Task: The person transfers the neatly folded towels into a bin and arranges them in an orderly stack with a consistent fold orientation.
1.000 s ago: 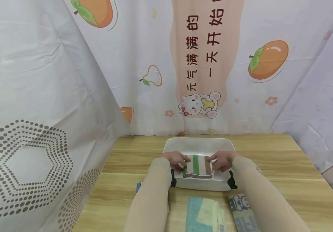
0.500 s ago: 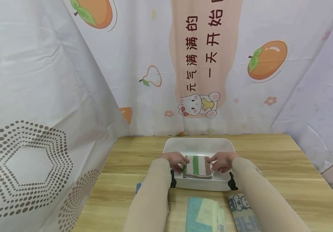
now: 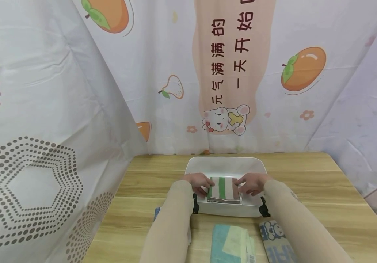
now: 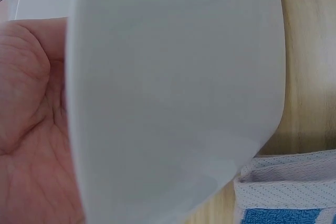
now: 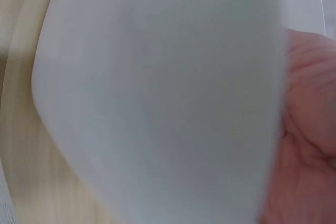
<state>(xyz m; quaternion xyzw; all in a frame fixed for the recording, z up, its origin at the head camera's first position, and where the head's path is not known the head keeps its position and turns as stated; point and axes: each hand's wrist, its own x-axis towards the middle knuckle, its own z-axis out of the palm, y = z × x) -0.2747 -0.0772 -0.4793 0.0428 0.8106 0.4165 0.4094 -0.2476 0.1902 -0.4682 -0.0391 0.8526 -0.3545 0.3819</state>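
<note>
A folded striped towel [image 3: 226, 189], white, green and brown, lies flat inside a white rectangular basin [image 3: 224, 209]. My left hand [image 3: 199, 183] grips the towel's left edge, and at its right edge my right hand [image 3: 252, 183] holds on in the same way. Both hands reach in over the basin's sides. In the left wrist view the basin's wall [image 4: 178, 87] hides the left fingertips, leaving the palm [image 4: 31, 119] in sight. The right wrist view likewise has the wall covering the right fingers.
In front of the basin lie a folded blue-and-yellow towel [image 3: 229, 243] and, further right, a blue-and-grey towel [image 3: 275, 239]. Another blue towel [image 3: 156, 212] is mostly hidden under the left forearm. A patterned curtain [image 3: 175, 54] hangs behind the wooden table [image 3: 313, 193].
</note>
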